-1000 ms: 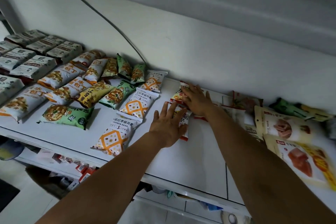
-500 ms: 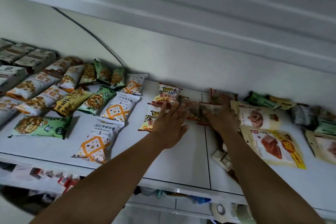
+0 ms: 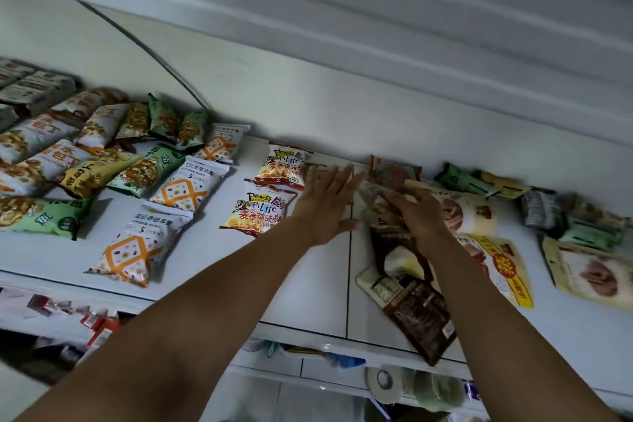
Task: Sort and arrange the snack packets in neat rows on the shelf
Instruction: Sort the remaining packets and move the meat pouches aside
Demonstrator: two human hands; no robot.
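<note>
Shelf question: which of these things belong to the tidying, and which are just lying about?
Job: shelf, yellow packets, orange-diamond packets, brown packets, blurred packet in the right hand, left hand.
Lying about: tape roll, wall cable, lower-shelf clutter.

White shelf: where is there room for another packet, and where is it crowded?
Bare: the front strip of the white shelf between the orange-diamond white packet and the dark brown pouch; also the front right corner below the beige pouch. Crowded: the overlapping packets at left rear and the heap at right rear.

white wall (image 3: 342, 106), thin dark cable (image 3: 147, 48)
</note>
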